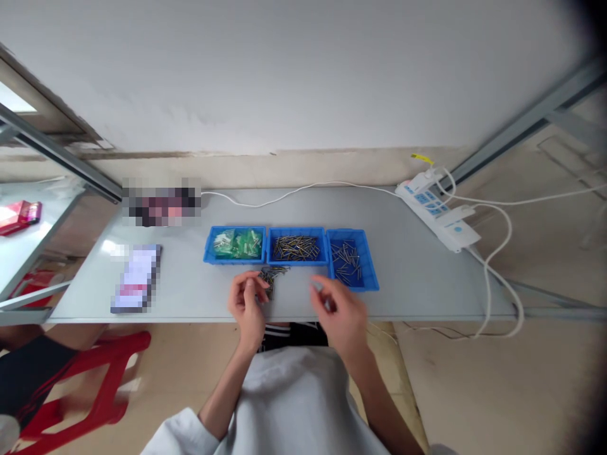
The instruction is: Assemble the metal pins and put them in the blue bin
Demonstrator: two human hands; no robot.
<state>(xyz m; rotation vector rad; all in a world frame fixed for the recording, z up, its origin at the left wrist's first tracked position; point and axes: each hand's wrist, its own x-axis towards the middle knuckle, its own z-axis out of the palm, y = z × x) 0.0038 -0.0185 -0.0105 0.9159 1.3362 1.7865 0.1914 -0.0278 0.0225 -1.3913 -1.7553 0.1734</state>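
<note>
Loose screw pile (273, 273) on bench (417, 284), just right of left hand (246, 302); its curled fingers overlap the pile's left side. Screws lie mixed ways, no single long axis. Left hand nearer; right hand (342, 311) apart, off to the pile's right, fingers bent toward thumb. Can't tell if either hand grips anything. Behind, 3 blue bins: left bin (234, 260), middle bin (296, 262), right bin (371, 268). Left fingers partly hide pile.

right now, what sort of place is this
Probably a small workshop: three blue bins, two holding metal fasteners, stand in a row on a grey table, with a power strip towards its right end.
</note>
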